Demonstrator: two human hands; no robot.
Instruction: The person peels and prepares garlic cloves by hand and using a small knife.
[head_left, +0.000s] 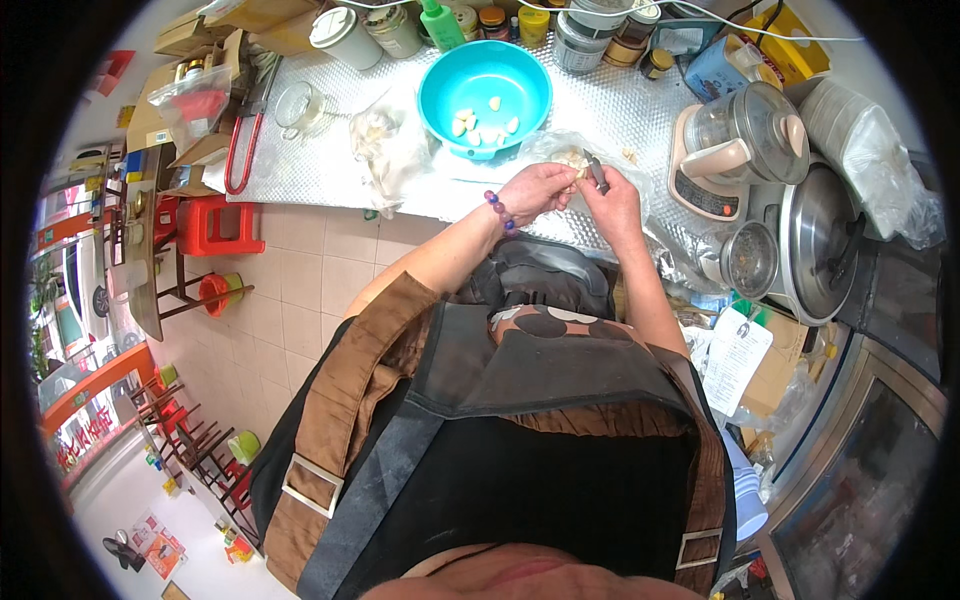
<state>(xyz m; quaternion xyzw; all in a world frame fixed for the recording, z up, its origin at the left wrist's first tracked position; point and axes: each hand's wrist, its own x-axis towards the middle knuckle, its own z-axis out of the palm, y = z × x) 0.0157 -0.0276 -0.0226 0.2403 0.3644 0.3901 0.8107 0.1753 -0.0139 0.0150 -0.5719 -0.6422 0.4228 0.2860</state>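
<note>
Over the front of the foil-covered counter, my left hand (534, 190) pinches a small pale clove (581, 173), which looks like garlic, between thumb and fingertips. Close beside it, my right hand (615, 204) grips a small dark-handled knife (597, 169), with the blade pointing up and away from me. Under and beyond the hands lies a clear plastic bag (626, 166) with pale skins or cloves on it, partly hidden by the fingers. A turquoise plastic basin (486, 67) stands just past my left hand; several peeled cloves (472, 124) rest in its bottom.
To the left are a knotted plastic bag (382, 142), a glass mug (298, 106) and a red-handled saw (244, 142). Jars and tubs (581, 45) line the back. At right stand a glass kettle on its base (739, 146) and a lidded metal pot (821, 240).
</note>
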